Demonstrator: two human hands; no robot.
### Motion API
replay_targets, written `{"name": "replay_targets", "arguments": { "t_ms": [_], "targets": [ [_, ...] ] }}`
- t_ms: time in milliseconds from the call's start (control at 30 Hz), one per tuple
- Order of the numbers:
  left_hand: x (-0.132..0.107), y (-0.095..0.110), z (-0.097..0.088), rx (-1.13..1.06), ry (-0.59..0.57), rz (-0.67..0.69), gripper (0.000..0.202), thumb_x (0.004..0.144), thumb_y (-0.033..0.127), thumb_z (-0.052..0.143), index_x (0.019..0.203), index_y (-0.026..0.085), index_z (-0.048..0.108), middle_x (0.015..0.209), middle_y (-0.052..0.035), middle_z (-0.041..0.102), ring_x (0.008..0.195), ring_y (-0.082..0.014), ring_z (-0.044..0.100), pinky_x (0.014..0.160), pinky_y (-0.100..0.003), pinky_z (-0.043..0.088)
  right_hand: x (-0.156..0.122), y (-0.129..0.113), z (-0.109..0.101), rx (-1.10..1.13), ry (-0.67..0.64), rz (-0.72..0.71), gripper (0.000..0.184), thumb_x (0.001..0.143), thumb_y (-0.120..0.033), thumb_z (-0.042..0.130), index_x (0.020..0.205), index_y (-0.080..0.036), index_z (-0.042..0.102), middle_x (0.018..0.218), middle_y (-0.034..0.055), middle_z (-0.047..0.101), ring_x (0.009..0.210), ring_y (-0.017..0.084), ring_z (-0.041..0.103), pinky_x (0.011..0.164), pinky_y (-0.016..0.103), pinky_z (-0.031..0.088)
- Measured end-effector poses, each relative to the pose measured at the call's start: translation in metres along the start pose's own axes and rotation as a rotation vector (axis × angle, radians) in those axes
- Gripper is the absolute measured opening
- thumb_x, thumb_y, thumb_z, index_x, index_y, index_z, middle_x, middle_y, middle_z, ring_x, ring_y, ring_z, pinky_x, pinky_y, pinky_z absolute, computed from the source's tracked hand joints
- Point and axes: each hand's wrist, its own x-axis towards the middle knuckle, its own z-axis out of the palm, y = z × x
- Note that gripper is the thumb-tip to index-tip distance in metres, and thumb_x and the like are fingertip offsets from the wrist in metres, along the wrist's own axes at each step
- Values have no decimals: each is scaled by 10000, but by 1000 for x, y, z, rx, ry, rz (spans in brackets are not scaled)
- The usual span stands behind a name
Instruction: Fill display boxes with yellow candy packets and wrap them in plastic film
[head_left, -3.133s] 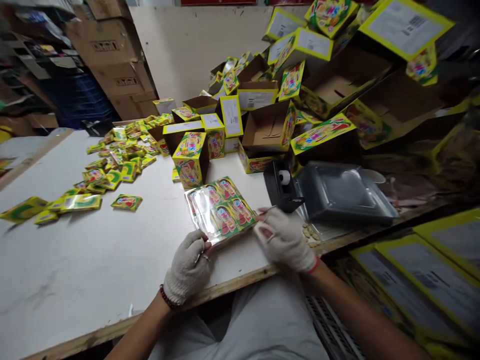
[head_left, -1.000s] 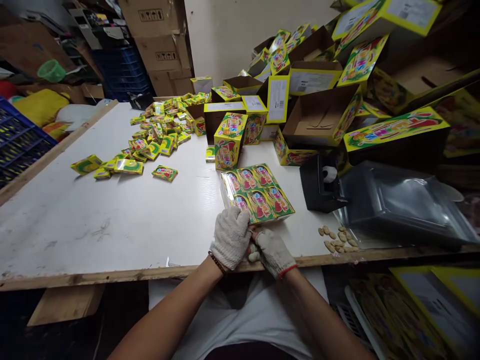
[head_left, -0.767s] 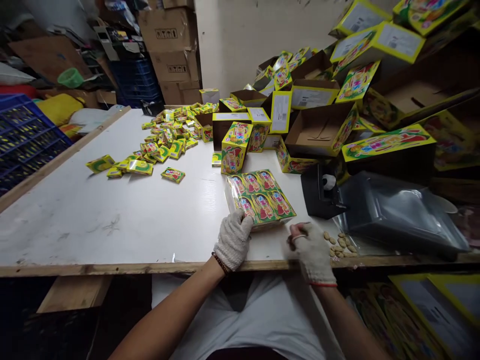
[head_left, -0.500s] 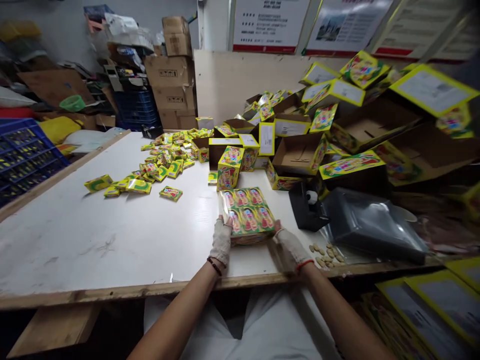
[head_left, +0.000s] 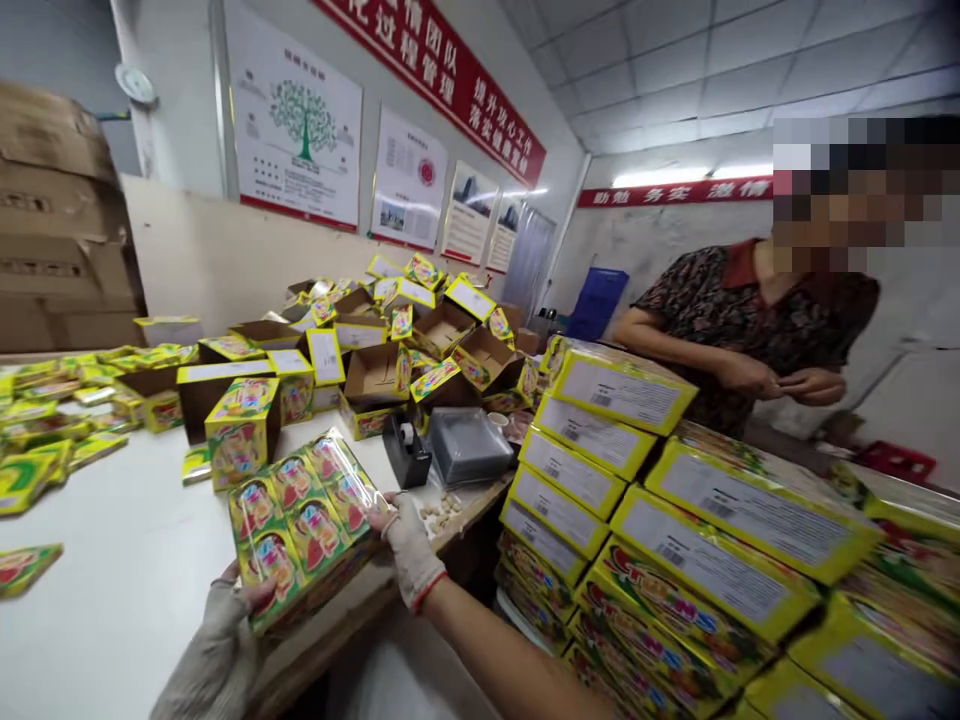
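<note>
A display box (head_left: 311, 530) of small yellow-green packs, covered by clear shiny film, is tilted between my two gloved hands at the table's front edge. My left hand (head_left: 232, 620) grips its near left corner, thumb on top. On its right side, my right hand (head_left: 405, 540) holds the edge with the thumb over the film. Behind the box stands an upright printed carton (head_left: 244, 425). A black tape dispenser (head_left: 407, 447) and a stack of clear plastic sheets (head_left: 469, 445) lie beyond my right hand.
Stacked wrapped boxes (head_left: 592, 430) rise at the right. Open cartons (head_left: 375, 375) crowd the table's back, and loose small packs (head_left: 45, 440) lie at the left. A co-worker (head_left: 750, 330) stands behind the stacks, hands together.
My view has swung right, bringing the stacked boxes and the co-worker into sight. The film-covered box, flat on the table before, is now lifted and tilted in both hands.
</note>
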Motion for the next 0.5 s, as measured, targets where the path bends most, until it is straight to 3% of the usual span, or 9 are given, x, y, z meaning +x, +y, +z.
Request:
{"name": "replay_targets", "arguments": {
  "t_ms": [67,133,233,300,367,433,500],
  "targets": [
    [-9,11,21,34,-84,80,782,463,248,842,1203,280,593,1070,-21,739,1022,-313,698,820,-413,632,-15,-33,-19,23,-107,39,859,439,-460,818,1195,-282,451,801,-33,652,591,174,577,560,309,443],
    [-20,27,47,96,-194,188,875,452,289,888,1269,323,578,1142,-19,730,1082,-333,677,861,-429,625,-36,-73,-41,60,-258,24,903,465,-460,837,1263,-341,431,853,-35,698,592,185,617,570,326,473],
    [-41,42,86,223,-413,343,885,485,415,904,1312,358,594,1280,-23,687,1213,-372,606,962,-474,585,-80,-135,-77,178,-353,-110,612,582,-507,800,1129,-310,606,914,-12,744,762,206,679,710,359,528],
    [-54,37,105,351,-590,434,824,501,481,888,1279,358,645,1360,-25,644,1281,-402,552,1012,-527,547,-115,-171,-102,293,-313,-191,467,674,-554,706,1047,-272,682,1056,30,751,936,253,685,804,400,541],
    [-63,19,114,539,-772,532,709,523,487,874,1202,370,707,1431,-14,588,1337,-418,501,1062,-571,494,-150,-200,-127,366,-227,-283,421,725,-552,628,1040,-281,700,1185,42,721,1062,293,658,825,432,544],
    [-64,-7,110,715,-887,630,552,549,475,856,1085,391,758,1445,-2,573,1363,-413,478,1098,-583,451,-181,-224,-153,361,-50,-431,397,727,-523,610,1037,-293,702,1193,63,714,1074,309,650,790,445,544],
    [-56,-32,91,823,-888,687,400,585,475,824,976,406,780,1397,0,614,1358,-397,491,1117,-572,432,-206,-246,-181,288,206,-585,409,727,-519,596,1055,-299,702,1133,104,724,1000,320,661,741,470,534]
  ]
}}
